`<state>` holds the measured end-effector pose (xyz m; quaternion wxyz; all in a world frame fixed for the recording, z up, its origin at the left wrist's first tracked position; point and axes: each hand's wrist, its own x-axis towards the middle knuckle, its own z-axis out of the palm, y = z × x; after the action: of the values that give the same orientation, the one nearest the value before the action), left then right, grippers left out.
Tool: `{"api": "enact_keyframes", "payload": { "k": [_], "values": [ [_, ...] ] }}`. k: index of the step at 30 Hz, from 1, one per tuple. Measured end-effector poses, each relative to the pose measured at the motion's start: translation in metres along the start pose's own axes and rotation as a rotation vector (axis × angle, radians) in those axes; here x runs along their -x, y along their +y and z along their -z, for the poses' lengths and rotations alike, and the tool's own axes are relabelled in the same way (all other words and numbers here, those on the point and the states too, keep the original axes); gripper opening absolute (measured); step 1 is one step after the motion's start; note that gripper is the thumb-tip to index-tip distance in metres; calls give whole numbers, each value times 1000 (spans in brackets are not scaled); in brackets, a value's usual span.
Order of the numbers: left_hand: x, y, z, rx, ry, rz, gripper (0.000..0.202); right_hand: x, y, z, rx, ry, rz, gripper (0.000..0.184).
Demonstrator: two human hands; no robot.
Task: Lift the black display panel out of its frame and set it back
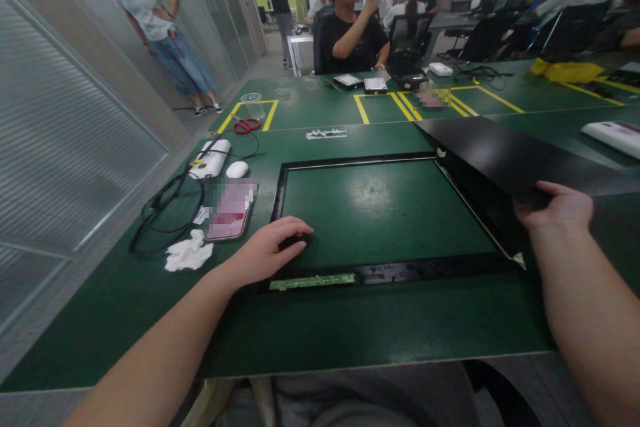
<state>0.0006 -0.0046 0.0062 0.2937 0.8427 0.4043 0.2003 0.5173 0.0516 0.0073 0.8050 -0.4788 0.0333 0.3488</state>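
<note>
A thin black rectangular frame, like a monitor bezel, lies flat on the green table. Along its near bar sits a narrow green circuit board. My left hand rests over the frame's near left corner, fingers stretched to the right and thumb apart, with nothing visible in it. In my right hand is the edge of a large flat black panel, thumb on top and fingers beneath. The panel is tilted up beside the frame's right side, and its far left corner lies close to the frame's far right corner.
Left of the frame are a phone, a crumpled tissue, a white mouse-like object, black cables and red scissors. Small white pieces lie beyond it. A person in black sits across the table.
</note>
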Motion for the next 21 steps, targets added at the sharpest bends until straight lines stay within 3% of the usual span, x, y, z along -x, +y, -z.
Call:
{"api": "enact_keyframes", "payload": {
  "k": [6, 12, 16, 21],
  "values": [
    [1, -4, 2, 98, 30, 53, 27, 29, -7, -12, -62, -48, 98, 30],
    [1, -7, 5, 407, 117, 226, 38, 41, -9, -12, -44, -160, 104, 32],
    [-1, -9, 4, 659, 269, 322, 43, 48, -11, -11, -91, -310, 133, 35],
    [-6, -8, 7, 984, 423, 430, 47, 46, -11, -6, -12, -387, 94, 36]
  ]
}}
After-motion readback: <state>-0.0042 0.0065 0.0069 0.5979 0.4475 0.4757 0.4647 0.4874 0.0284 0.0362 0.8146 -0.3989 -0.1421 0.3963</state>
